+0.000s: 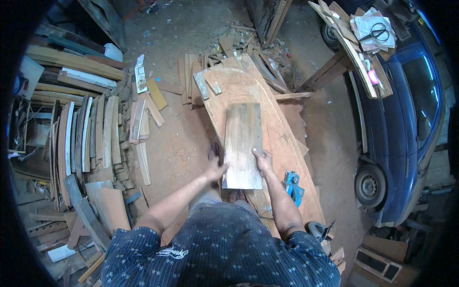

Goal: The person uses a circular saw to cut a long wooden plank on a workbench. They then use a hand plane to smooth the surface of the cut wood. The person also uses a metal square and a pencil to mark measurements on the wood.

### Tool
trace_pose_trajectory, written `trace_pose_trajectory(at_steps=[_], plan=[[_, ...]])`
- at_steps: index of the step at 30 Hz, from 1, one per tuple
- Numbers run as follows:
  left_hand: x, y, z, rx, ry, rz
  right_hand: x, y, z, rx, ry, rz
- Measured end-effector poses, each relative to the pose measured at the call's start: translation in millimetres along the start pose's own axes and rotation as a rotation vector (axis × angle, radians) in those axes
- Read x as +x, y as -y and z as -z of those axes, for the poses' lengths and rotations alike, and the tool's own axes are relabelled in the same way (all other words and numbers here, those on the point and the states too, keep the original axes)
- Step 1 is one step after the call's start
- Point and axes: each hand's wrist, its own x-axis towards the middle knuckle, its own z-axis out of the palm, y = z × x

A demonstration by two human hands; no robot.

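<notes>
A wide wooden board (243,138), greyish brown with a paler near end, lies lengthwise before me over the workbench (282,148). My left hand (217,170) is closed on its left edge near the close end, the fingers partly hidden at the side. On the opposite edge, my right hand (263,161) grips it with the thumb on the top face. To the right of my right forearm sits a blue power tool (293,187), seemingly an electric planer, on the bench top. A small wood offcut (214,87) rests at the bench's far end.
Stacked planks (86,138) fill the left side, with loose boards (143,115) on the floor. A blue car (401,124) stands at right. Scissors (375,33) lie on a raised wooden shelf at upper right. Scrap wood (272,71) is heaped beyond the bench.
</notes>
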Motion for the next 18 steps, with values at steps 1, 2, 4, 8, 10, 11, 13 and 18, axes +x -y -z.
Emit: trace_pose_trajectory(at_steps=[1,2,4,8,10,11,13,18], plan=[[-12,-1,-16,-0.169,0.183,0.178,8,-9,11,-0.015,0.002,-0.108],[-21,-3,-24,-0.339,0.345,0.359,14,-14,11,0.012,0.016,-0.151],[-23,-12,-38,-0.591,0.213,0.332,24,-19,8,0.066,0.047,-0.229],[24,-39,-24,-0.714,0.149,0.3,92,5,5,-0.029,0.054,-0.271],[56,-62,-15,-0.715,0.155,0.229,124,25,13,0.051,0.024,-0.239],[69,-67,-14,-0.722,0.057,0.218,126,41,12,0.081,0.011,-0.233],[89,-76,-12,-0.756,0.031,0.227,112,50,23,-0.096,-0.147,0.039],[121,-65,-46,-0.823,0.13,0.241,19,33,107,-0.34,-0.387,0.272]])
